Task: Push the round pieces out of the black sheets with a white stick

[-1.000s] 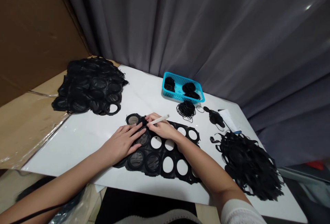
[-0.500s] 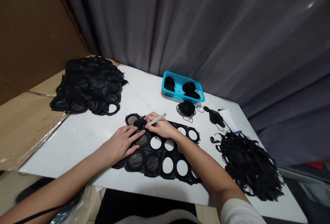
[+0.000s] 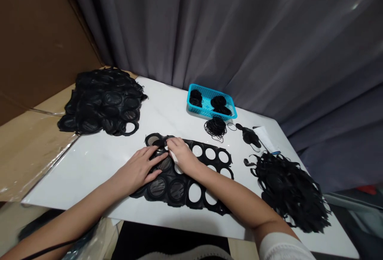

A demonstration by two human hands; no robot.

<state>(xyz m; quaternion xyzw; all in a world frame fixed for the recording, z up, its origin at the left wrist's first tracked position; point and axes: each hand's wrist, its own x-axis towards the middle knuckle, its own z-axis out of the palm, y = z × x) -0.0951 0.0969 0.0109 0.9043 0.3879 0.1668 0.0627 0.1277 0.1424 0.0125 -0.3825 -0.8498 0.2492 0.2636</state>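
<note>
A black sheet (image 3: 187, 180) with rows of round openings lies on the white table (image 3: 167, 104). Some openings show white tabletop, while those at its left are filled with dark, sheer material. My left hand (image 3: 143, 166) rests on the sheet's left part with its fingers spread. Beside its fingertips, my right hand (image 3: 182, 154) is closed around a thin white tool (image 3: 173, 157), its fingertips at a small black piece (image 3: 160, 143) near the sheet's top edge. The tool's tip is hidden.
Behind the sheet stands a blue basket (image 3: 199, 111) with black bundles, a black cord coil (image 3: 216, 127) in front. A black stack (image 3: 101, 102) lies at left, a heap of black strips (image 3: 291, 192) at right. White paper (image 3: 265, 138) lies near the heap.
My right hand has turned, and the white tool in it now points down toward the wrist side instead of up to the right. My left hand has stayed in place.
</note>
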